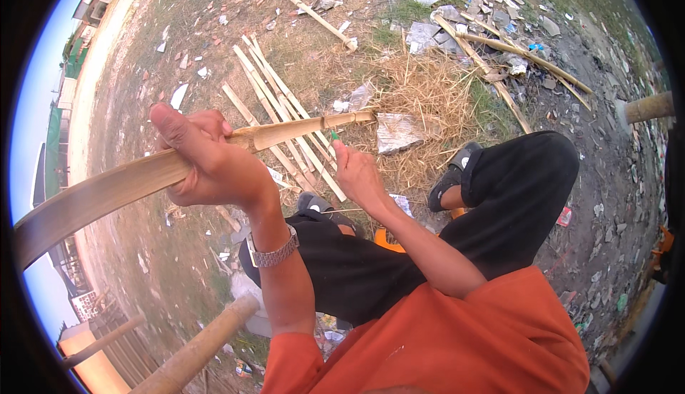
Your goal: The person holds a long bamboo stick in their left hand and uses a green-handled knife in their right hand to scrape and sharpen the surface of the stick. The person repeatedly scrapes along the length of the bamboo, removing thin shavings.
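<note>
A long split bamboo strip (178, 165) runs across the view at chest height. The left hand (207, 162) is wrapped tightly around its middle; the right hand (357, 173) pinches a small green-handled tool (334, 135) just beneath its far end. Cut bamboo slats (278, 108) lie on the ground beyond.

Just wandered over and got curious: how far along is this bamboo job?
Done: a bunch of thin split strips lies on the ground ahead. In hand: the left hand grips a long bamboo slat, while the right hand holds a small green-tipped tool against it. Left: whole poles lie untouched farther off.
</note>
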The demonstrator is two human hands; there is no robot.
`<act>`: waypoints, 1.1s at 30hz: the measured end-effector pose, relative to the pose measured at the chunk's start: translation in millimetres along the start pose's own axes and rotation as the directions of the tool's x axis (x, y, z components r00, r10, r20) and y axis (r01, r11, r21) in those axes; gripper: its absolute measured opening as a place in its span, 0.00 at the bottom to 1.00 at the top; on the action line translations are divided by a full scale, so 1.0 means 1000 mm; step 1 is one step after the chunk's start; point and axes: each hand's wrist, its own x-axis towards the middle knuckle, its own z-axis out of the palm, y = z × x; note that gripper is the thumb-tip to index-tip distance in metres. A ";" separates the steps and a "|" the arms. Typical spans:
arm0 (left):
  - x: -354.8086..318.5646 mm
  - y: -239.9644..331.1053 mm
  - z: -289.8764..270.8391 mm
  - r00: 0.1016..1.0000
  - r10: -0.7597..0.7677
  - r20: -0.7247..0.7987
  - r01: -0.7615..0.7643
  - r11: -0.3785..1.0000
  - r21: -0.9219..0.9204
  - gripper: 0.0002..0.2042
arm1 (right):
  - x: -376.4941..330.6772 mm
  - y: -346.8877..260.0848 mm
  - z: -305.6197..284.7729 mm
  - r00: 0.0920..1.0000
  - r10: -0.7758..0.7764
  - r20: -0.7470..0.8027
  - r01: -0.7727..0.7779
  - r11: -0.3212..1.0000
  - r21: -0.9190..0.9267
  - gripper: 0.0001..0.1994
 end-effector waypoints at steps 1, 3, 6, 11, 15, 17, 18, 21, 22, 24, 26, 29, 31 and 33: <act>0.000 0.000 0.000 1.000 0.013 -0.009 -0.012 1.000 0.005 0.24 | 0.004 0.005 -0.001 0.992 0.117 -0.040 -0.120 0.989 -0.092 0.29; -0.002 0.000 0.000 1.000 0.025 -0.007 -0.025 1.000 0.017 0.24 | 0.007 0.015 -0.001 0.997 0.069 0.023 -0.067 0.994 -0.091 0.29; -0.003 -0.001 -0.001 0.998 0.034 0.052 -0.031 0.998 -0.053 0.24 | 0.011 0.026 0.006 0.989 -0.143 0.036 0.141 0.989 0.053 0.30; 0.002 -0.002 -0.002 1.000 0.015 0.021 -0.014 1.000 -0.016 0.24 | 0.019 0.039 0.006 0.993 0.113 0.037 -0.109 0.989 -0.099 0.31; 0.001 -0.002 0.000 0.999 0.025 0.035 -0.024 0.999 -0.031 0.24 | 0.018 0.045 0.004 0.996 0.062 0.059 -0.061 0.998 -0.018 0.31; 0.000 -0.002 0.001 1.000 0.014 0.028 -0.013 0.999 -0.035 0.24 | 0.017 0.045 0.004 0.990 -0.107 0.093 0.097 0.990 0.101 0.31; 0.000 -0.001 0.000 0.999 0.013 0.039 -0.012 1.000 -0.028 0.24 | 0.018 0.045 0.004 0.994 -0.096 0.047 0.090 0.988 0.126 0.31; -0.002 -0.002 -0.001 0.999 -0.001 0.038 0.003 0.999 -0.038 0.24 | 0.022 0.045 0.004 0.993 0.115 -0.036 -0.115 0.993 -0.020 0.31; -0.002 -0.002 -0.002 0.998 0.007 0.060 -0.005 0.999 -0.032 0.24 | 0.023 0.044 0.003 0.991 0.134 -0.004 -0.135 0.991 -0.006 0.31; -0.003 -0.002 -0.002 0.999 -0.031 0.033 0.032 0.999 -0.022 0.24 | 0.025 0.042 0.001 0.995 0.013 0.097 -0.019 0.998 0.063 0.31; -0.002 -0.002 -0.001 1.000 -0.022 0.013 0.022 1.000 0.005 0.24 | 0.025 0.038 0.000 0.990 -0.100 0.095 0.088 0.989 0.121 0.31; 0.003 -0.002 0.001 0.997 -0.053 -0.050 0.056 0.996 0.064 0.23 | 0.023 0.031 0.001 0.999 -0.051 -0.002 0.051 0.997 0.051 0.30; 0.008 -0.002 0.001 0.987 -0.121 -0.107 0.128 0.990 0.057 0.23 | 0.021 0.029 0.004 0.995 -0.078 0.056 0.077 0.997 0.022 0.29; 0.008 -0.002 0.000 0.987 -0.107 -0.116 0.115 0.991 0.067 0.23 | 0.020 0.028 0.006 0.990 -0.136 0.041 0.133 0.989 0.071 0.28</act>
